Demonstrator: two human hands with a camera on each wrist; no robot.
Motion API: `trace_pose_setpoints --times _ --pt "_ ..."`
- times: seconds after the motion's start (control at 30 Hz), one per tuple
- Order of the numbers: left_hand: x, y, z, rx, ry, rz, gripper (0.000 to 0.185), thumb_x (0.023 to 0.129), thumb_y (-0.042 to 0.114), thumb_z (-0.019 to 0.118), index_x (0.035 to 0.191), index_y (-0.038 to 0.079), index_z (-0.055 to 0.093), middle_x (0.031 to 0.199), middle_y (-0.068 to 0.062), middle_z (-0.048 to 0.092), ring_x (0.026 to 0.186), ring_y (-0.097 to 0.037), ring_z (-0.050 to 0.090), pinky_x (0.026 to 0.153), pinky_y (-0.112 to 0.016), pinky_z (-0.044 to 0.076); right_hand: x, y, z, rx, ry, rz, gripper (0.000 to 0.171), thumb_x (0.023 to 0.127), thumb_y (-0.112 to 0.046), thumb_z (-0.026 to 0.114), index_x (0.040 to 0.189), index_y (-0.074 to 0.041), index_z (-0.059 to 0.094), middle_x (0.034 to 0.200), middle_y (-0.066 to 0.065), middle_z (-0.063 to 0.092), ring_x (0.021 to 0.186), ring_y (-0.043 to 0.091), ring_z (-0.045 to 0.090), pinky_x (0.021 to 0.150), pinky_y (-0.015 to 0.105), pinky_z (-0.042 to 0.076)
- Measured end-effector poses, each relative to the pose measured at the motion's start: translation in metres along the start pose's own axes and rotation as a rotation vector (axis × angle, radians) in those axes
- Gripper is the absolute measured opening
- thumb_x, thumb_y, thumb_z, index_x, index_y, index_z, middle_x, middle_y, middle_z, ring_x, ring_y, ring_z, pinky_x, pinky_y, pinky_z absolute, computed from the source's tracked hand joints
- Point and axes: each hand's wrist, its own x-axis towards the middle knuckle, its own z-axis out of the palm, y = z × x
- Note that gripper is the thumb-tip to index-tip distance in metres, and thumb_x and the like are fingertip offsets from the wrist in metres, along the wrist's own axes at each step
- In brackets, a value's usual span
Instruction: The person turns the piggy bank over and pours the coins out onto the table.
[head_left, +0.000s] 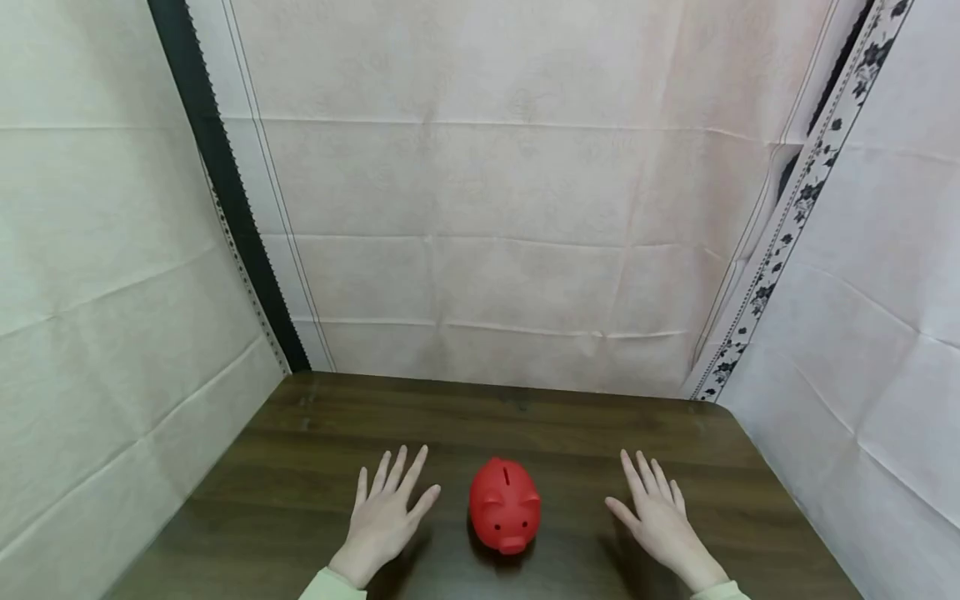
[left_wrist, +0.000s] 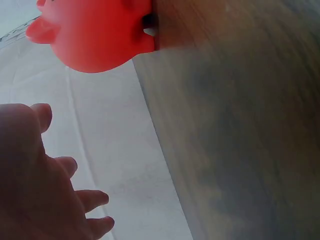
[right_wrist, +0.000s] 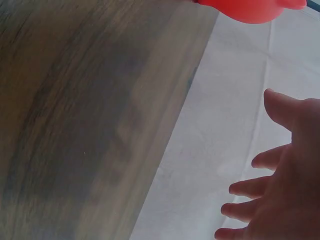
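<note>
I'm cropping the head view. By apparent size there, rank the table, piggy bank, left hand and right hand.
1. Table.
2. Left hand and right hand: they look alike, so no ranking.
3. Piggy bank, only slightly smaller.
</note>
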Motion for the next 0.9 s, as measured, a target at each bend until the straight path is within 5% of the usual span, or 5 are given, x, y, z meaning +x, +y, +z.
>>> trace_pose_setpoints --times 0.2,0.47,0.67,0.9 --pt "0.001 0.023 -0.006 -0.148 0.013 0.049 0.067 0.095 0.065 0.038 0.153 0.034 0.026 0.156 -0.012 0.035 0.147 -0.038 0.024 0.116 -0.066 0.009 0.0 -0.006 0.004 0.03 0.061 -0.03 0.069 0.094 -0.037 0.06 0.15 -0.006 0.032 0.151 0.03 0.033 0.136 0.053 0.031 0.102 0.072 0.028" --pt "0.01 0.055 0.002 -0.305 -0.058 0.139 0.072 0.093 0.061 0.049 0.152 0.024 0.033 0.15 -0.011 0.045 0.137 -0.039 0.041 0.107 -0.068 0.031 0.005 -0.034 0.026 0.238 0.006 -0.048 0.061 0.093 -0.029 0.064 0.146 -0.01 0.042 0.145 0.017 0.048 0.133 0.038 0.047 0.105 0.057 0.04" --pt "0.012 0.07 0.017 -0.46 -0.186 0.086 0.081 0.087 0.061 0.058 0.152 0.02 0.031 0.151 -0.015 0.041 0.13 -0.042 0.045 0.093 -0.066 0.046 0.007 -0.055 0.037 0.383 -0.167 -0.099 0.067 0.092 -0.042 0.063 0.147 -0.012 0.04 0.149 0.012 0.046 0.137 0.034 0.044 0.107 0.057 0.04" --pt "0.01 0.075 0.033 -0.554 -0.196 0.035 0.086 0.084 0.057 0.064 0.151 0.014 0.031 0.149 -0.018 0.04 0.121 -0.039 0.052 0.088 -0.061 0.051 0.007 -0.064 0.051 0.506 -0.323 -0.079 0.077 0.096 -0.047 0.054 0.152 -0.003 0.026 0.151 0.021 0.04 0.132 0.04 0.048 0.103 0.06 0.042"
